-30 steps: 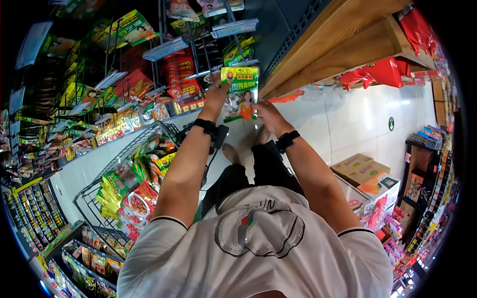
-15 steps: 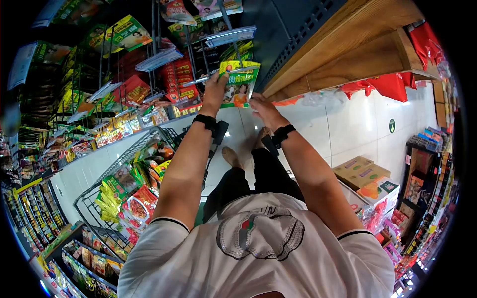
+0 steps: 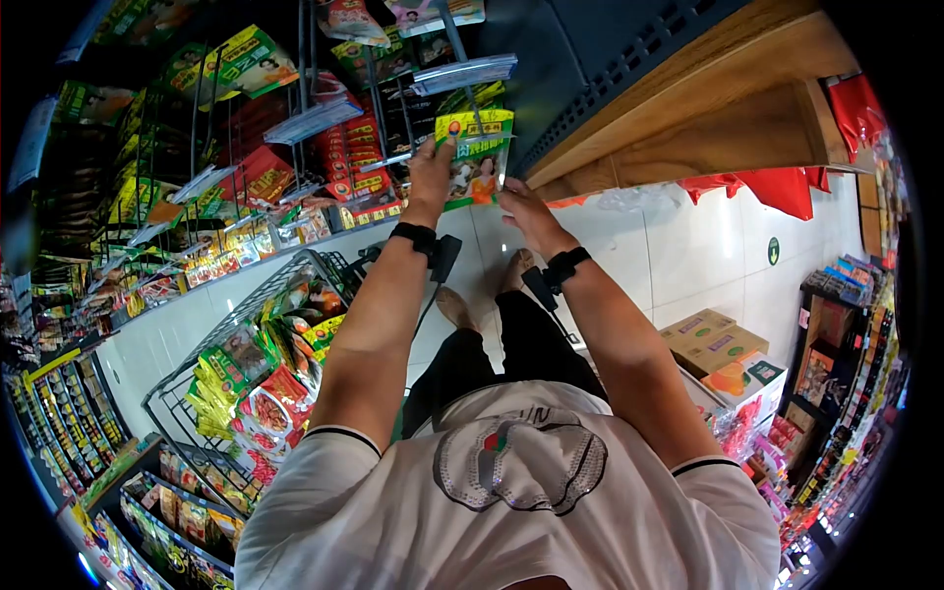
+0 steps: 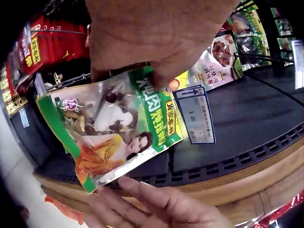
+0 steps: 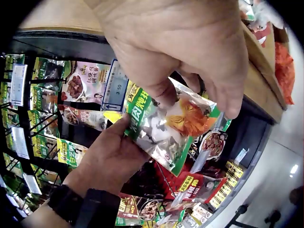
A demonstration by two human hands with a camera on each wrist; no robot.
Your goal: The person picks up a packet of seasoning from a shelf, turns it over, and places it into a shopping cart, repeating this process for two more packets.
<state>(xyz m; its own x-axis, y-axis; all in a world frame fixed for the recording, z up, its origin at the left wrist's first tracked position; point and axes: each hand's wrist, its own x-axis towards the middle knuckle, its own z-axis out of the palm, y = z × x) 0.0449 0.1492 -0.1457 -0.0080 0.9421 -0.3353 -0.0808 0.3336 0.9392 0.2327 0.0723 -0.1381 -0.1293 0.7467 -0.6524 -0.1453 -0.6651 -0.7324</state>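
Note:
A green and yellow seasoning packet (image 3: 480,162) with a clear window and a printed figure in orange is up at the rack's hooks. My left hand (image 3: 430,177) pinches its upper left side, thumb over the front, as the right wrist view also shows. A price tag (image 4: 195,114) reading 3.50 overlaps the packet's top end in the left wrist view. My right hand (image 3: 531,218) is at the packet's other side edge, fingers loosely bent and spread, fingertips (image 4: 124,182) right by that edge.
Hooks with hanging packets (image 3: 359,157) fill the rack on the left. A wooden shelf (image 3: 708,118) juts out on the right, red bags (image 3: 777,187) below it. A wire cart (image 3: 211,413) loaded with packets (image 3: 261,383) stands at my left, cardboard boxes (image 3: 713,339) at my right.
The packet has gone from in front of me up and forward to the hook and price tag, both hands moving with it. My right fingers have eased off its edge.

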